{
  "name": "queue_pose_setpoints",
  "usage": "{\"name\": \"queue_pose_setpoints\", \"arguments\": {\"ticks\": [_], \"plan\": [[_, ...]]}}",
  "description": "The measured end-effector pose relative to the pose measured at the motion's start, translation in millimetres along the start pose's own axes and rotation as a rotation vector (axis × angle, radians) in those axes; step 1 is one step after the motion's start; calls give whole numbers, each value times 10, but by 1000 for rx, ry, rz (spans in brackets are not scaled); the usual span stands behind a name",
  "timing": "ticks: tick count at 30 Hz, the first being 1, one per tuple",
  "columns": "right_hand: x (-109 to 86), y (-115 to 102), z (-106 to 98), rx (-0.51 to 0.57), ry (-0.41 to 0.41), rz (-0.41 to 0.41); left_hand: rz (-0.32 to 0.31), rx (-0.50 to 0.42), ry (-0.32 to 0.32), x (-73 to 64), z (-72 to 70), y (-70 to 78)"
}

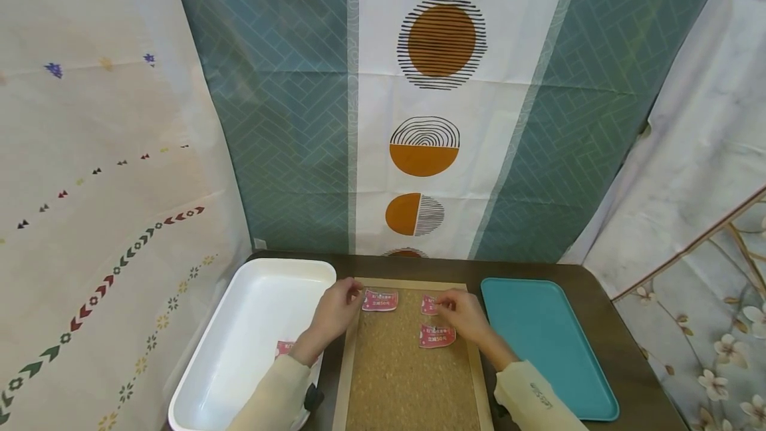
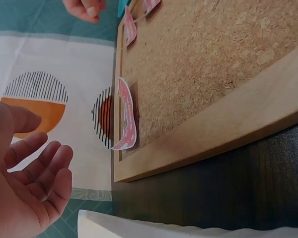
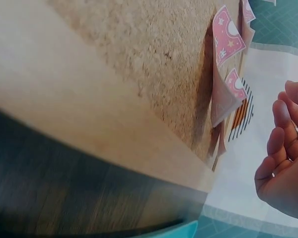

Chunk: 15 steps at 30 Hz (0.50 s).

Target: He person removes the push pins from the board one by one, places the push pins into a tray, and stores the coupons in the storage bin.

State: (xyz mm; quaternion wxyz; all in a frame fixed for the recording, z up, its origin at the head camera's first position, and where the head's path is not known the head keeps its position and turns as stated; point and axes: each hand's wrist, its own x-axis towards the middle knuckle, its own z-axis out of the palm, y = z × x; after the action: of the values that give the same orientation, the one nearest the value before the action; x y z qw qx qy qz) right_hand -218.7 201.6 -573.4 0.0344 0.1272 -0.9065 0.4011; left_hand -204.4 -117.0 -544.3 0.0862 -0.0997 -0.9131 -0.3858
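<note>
The left card [image 1: 381,302] lies at the far left corner of the cork board [image 1: 413,391], long axis across the board, print upright from the board's near side. The left hand [image 1: 336,309], loosely curled, empty, is nearer, at the board's left edge. The right hand [image 1: 467,315], likewise empty, is beside the right cards [image 1: 437,337].

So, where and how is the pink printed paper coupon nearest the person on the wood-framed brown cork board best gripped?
Probably by its curled right end, pinched between thumb and finger, with the right hand coming from the right. In the right wrist view, that end of the pink printed paper coupon lifts off the brown cork board, with shadow beside it.
</note>
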Motion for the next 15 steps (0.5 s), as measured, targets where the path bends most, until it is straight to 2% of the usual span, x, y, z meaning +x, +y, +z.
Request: {"name": "queue_pose_setpoints", "arguments": {"ticks": [9,15], "plan": [[51,-66,86,15,-5,10,-10,2,-37,43,61,28],[127,-114,129,64,-17,3,-19,-9,-71,88,87,28]]}}
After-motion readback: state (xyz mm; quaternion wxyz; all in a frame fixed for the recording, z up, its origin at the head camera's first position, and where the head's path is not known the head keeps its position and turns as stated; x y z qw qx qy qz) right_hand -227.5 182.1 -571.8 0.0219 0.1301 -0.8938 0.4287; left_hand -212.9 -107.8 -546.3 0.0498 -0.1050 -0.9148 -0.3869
